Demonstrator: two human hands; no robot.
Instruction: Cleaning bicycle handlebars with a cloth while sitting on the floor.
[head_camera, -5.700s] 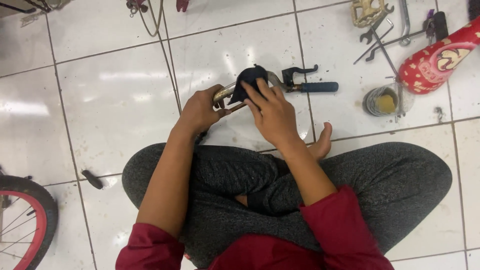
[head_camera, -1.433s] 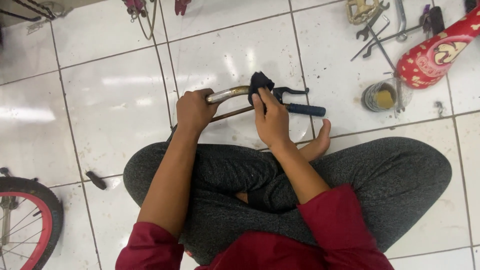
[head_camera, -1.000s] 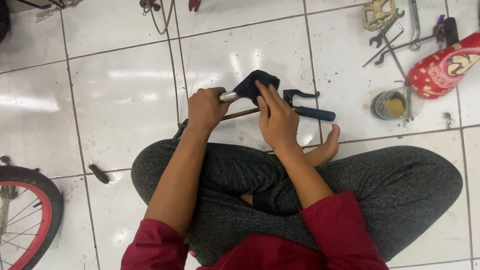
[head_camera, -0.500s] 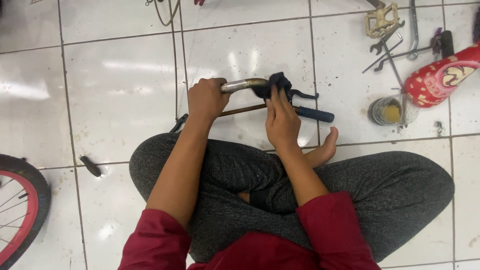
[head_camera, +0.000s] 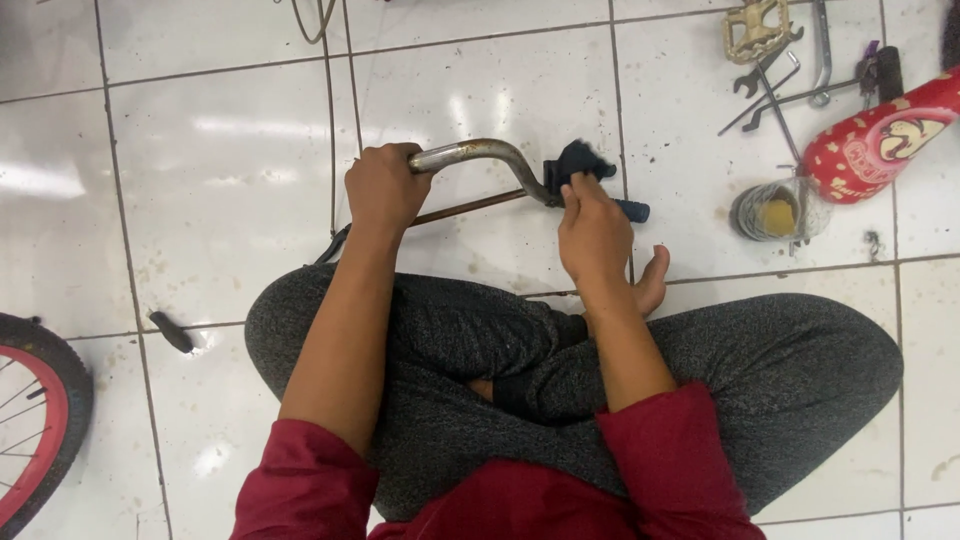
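Head view: your left hand (head_camera: 385, 190) is curled tight around the near end of the curved metal handlebar (head_camera: 480, 155), holding it just above the white tiled floor (head_camera: 200, 150). Your right hand (head_camera: 592, 232) pinches a dark cloth (head_camera: 578, 160) against the bar's far bend. Beyond your right hand lie a round tin (head_camera: 765, 212), wrenches (head_camera: 775, 80) and a red saddle (head_camera: 885, 135).

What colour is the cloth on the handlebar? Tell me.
Dark blue cloth, clearest in the head view.
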